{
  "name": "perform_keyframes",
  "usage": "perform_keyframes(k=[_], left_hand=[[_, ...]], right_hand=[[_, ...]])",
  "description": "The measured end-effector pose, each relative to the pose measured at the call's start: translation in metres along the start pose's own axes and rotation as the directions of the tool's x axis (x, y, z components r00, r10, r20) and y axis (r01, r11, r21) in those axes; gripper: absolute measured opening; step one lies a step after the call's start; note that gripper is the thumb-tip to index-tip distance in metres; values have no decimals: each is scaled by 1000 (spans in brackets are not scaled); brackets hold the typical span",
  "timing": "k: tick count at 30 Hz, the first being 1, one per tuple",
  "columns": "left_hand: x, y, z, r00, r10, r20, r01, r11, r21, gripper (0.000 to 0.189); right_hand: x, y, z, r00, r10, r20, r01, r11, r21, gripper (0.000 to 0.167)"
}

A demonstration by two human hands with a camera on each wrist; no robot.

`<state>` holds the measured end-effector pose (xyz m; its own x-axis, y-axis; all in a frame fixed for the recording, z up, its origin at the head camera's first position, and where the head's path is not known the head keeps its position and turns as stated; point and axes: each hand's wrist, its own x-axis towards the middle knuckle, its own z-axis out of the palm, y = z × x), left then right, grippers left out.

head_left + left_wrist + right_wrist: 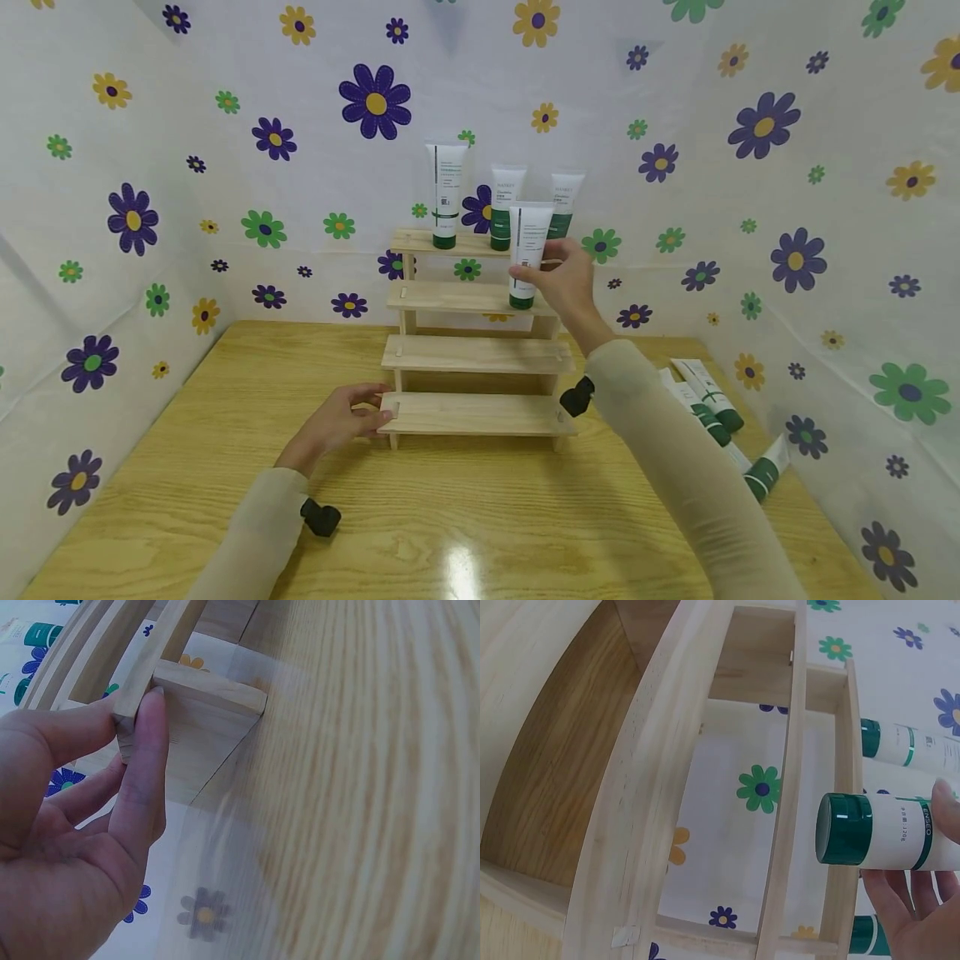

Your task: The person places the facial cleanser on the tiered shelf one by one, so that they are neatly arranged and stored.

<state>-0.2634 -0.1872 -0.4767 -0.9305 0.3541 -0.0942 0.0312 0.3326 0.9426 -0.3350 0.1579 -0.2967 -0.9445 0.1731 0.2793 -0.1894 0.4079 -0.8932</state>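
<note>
My right hand [566, 279] holds a white squeeze tube [531, 242] upright by its sides, its green cap [845, 829] pointing down. In the head view the tube overlaps the second-highest step of a wooden stepped rack [478, 356]. My left hand [345, 421] pinches the left end of the rack's lowest board [142, 686] between thumb and fingers. Three more tubes stand cap-down on the top step: a left tube [446, 196], a middle tube [505, 204] and a right tube [566, 200], the last partly hidden behind my right hand.
Several more tubes [708, 393] lie in a loose pile on the wooden table [420, 525] at the right, beside my right forearm. A white cloth [285, 183] with printed flowers walls the table at the back and sides.
</note>
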Motion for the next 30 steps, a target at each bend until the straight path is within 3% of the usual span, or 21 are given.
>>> perform_keyframes(k=[19,30], left_hand=[[-1,2,1,1000,1,-5,-1,1000,13,57],[-1,1,0,1000,-1,-5,1,1000,9,57]], right_hand=[[-1,-12,31,998,-43,41,43,999,19,57],[6,-17,51,1000,-14,27,14,999,-32,57]])
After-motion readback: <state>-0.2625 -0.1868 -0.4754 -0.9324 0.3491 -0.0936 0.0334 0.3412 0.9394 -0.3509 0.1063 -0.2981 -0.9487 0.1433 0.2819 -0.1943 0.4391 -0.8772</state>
